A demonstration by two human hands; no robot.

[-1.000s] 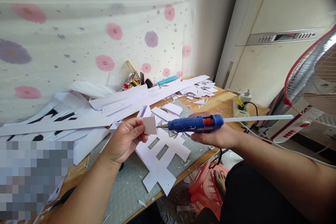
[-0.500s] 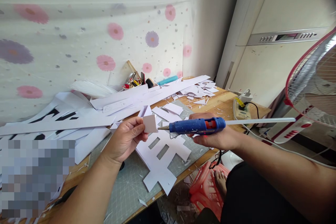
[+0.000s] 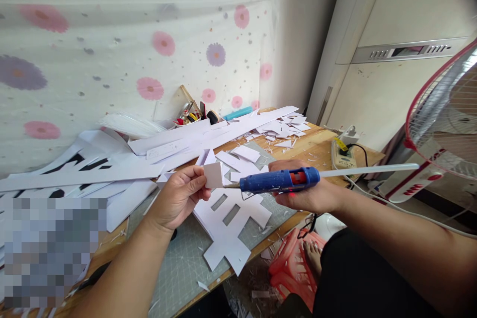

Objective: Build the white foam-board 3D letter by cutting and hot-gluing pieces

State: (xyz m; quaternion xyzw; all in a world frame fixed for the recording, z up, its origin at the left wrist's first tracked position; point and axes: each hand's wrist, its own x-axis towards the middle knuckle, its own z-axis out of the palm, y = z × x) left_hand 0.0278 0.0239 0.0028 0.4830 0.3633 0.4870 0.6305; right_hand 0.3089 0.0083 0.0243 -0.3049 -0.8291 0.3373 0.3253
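Between thumb and fingers, my left hand pinches a small square piece of white board. My right hand is wrapped round a blue hot glue gun, which points left. Its metal nozzle is at the lower right edge of the white piece. A long translucent glue stick sticks out of the back of the gun. Below the hands, a cut white board with rectangular openings lies on a grey-green cutting mat.
White strips and a scrap heap cover the back of the wooden table. A tool container stands by the wall. At right are a power strip and a fan. A pink plastic stool is below.
The glue gun's nozzle has shifted slightly downward along the right edge of the white piece. My left hand has stayed nearly still with the piece.
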